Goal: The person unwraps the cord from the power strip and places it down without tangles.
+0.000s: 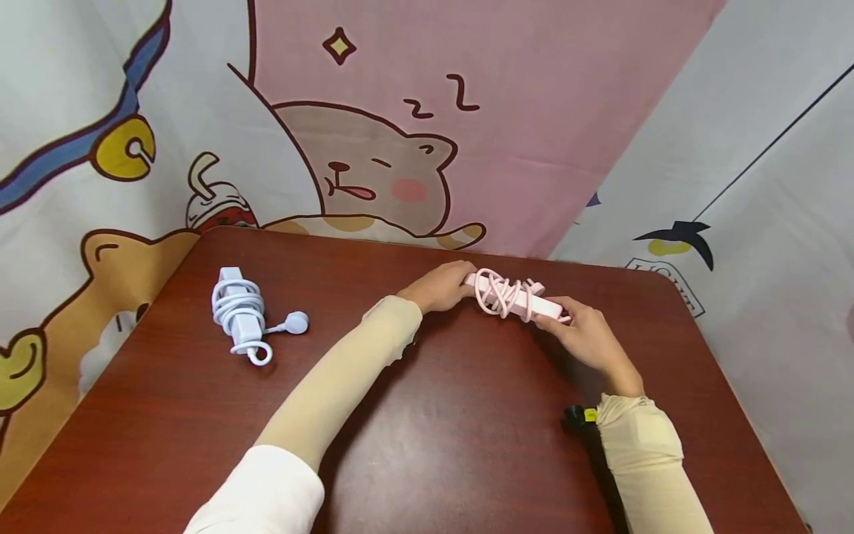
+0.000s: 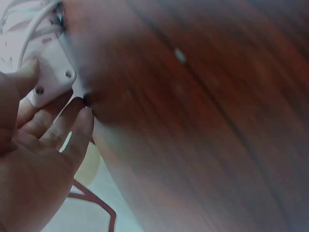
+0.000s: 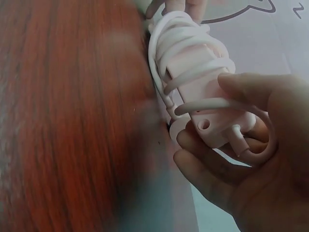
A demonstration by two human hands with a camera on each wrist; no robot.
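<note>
A pink power strip [image 1: 534, 305] with its cord wound round it is held between both hands near the table's far edge. My left hand [image 1: 443, 286] grips its left end; in the left wrist view the thumb lies on the strip's end [image 2: 54, 72] and the fingers curl beneath. At the other end my right hand [image 1: 587, 337] pinches the strip, thumb on top and fingers under it. The right wrist view shows the cord loops [image 3: 186, 46] along the strip and the cord leaving its end beside the right palm.
On the table's left lies a pale blue power strip [image 1: 248, 326] wrapped in its own cord, its round plug [image 1: 296, 322] sticking out to the right. A black strap with a yellow tag [image 1: 590, 415] is by the right wrist. A cartoon-printed curtain [image 1: 534, 133] stands behind the brown table [image 1: 427, 430].
</note>
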